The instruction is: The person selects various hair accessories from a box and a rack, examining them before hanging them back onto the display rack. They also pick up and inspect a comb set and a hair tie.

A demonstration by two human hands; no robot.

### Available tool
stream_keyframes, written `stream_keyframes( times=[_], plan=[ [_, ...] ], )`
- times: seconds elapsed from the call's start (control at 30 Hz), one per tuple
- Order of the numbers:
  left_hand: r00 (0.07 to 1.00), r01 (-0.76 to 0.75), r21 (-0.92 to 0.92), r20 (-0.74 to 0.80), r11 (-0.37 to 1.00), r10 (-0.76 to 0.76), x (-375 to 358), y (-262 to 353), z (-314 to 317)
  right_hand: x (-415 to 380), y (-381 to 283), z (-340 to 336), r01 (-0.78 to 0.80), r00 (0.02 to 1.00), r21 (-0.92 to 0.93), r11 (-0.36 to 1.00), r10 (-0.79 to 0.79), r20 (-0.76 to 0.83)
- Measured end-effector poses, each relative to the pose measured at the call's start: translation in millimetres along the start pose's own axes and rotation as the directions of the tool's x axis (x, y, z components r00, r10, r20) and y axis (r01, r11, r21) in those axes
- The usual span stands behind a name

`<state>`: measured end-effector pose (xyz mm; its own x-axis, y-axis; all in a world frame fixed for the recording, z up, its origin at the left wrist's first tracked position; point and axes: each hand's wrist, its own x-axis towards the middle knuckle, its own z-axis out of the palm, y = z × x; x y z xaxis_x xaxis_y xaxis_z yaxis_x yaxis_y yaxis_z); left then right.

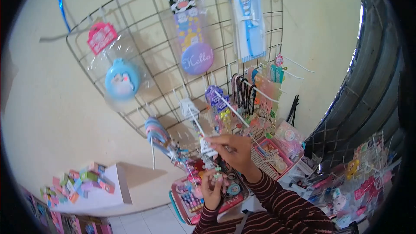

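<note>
My right hand (234,151) pinches a small white card (208,147) close to the tip of a white wire hook (196,122). Below it, my left hand (211,188) has its fingers closed around the lower part of what hangs from the card, which seems to be a strand with pale green and pink pieces (218,174); its exact kind is too small to make out. Another white card (188,107) hangs further back on the same hook. Just left of my hands hang pastel fabric hair ties (157,131).
A wire grid (162,34) on the wall carries packaged goods and protruding hooks. Beneath my hands sits a red-rimmed basket (190,220) of trinkets, with a pink basket (281,174) beside it. Packaged accessories (364,182) crowd the right; a white shelf (117,188) holds small boxes.
</note>
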<state>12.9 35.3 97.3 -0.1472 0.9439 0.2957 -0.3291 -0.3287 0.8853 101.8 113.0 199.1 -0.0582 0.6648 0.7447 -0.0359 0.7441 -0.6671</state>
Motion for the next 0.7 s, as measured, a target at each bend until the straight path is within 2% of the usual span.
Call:
stream_keyframes(
  times=[0.07, 0.1, 0.17, 0.2, 0.23, 0.27, 0.33, 0.4, 0.47, 0.57, 0.67, 0.7],
  plan=[
    [0.994, 0.088, -0.056, -0.060, 0.995, -0.092, 2.4, -4.2, -3.3, 1.1, 14.7, 0.5, 0.150, 0.988, 0.008, 0.989, -0.151, 0.040],
    [0.997, 0.079, -0.052, -0.016, 0.996, -0.080, 3.1, -12.0, -7.4, 3.1, 21.2, -1.9, 0.186, 0.980, 0.024, 0.982, -0.187, 0.061],
    [0.992, 0.114, -0.161, -0.041, 0.980, -0.122, 8.0, -27.3, -13.7, 6.4, 37.1, -0.7, 0.273, 0.961, -0.001, 0.962, -0.273, 0.040],
    [0.992, 0.122, -0.168, -0.007, 0.978, -0.125, 14.8, -28.7, -12.8, 7.1, 44.0, -1.1, 0.324, 0.945, 0.000, 0.946, -0.323, 0.055],
    [0.983, 0.149, -0.287, -0.058, 0.946, -0.172, 16.8, -29.4, -11.6, 7.7, 49.2, 0.4, 0.339, 0.940, -0.024, 0.940, -0.338, 0.057],
    [0.966, 0.172, -0.403, -0.111, 0.899, -0.234, 15.2, -30.3, -11.1, 8.9, 52.4, 1.7, 0.303, 0.951, -0.063, 0.951, -0.297, 0.081],
    [0.968, 0.173, -0.393, -0.101, 0.903, -0.229, 16.0, -49.0, -19.9, 16.0, 58.5, 9.6, 0.235, 0.969, -0.144, 0.961, -0.219, 0.115],
    [0.912, 0.144, -0.382, -0.306, 0.913, -0.272, 12.7, -50.9, -16.7, 25.2, 64.9, 18.3, 0.178, 0.981, -0.188, 0.966, -0.159, 0.113],
    [0.913, 0.200, -0.374, -0.264, 0.905, -0.311, 3.3, -51.1, -14.8, 29.0, 64.9, 18.8, 0.074, 0.978, -0.221, 0.972, -0.026, 0.209],
    [0.925, 0.165, -0.427, -0.245, 0.889, -0.290, -13.1, -49.8, -0.8, -5.6, 44.1, -4.7, 0.140, 0.977, -0.258, 0.956, -0.091, 0.194],
    [0.914, 0.157, -0.441, -0.274, 0.884, -0.299, -37.4, -55.3, 25.6, -75.6, 10.0, -60.8, -0.146, 0.930, -0.332, 0.932, 0.244, 0.276],
    [0.949, 0.160, -0.419, -0.183, 0.894, -0.256, -47.6, -61.3, 30.2, -104.3, 1.2, -80.6, -0.240, 0.902, -0.343, 0.908, 0.339, 0.266]
  ],
)
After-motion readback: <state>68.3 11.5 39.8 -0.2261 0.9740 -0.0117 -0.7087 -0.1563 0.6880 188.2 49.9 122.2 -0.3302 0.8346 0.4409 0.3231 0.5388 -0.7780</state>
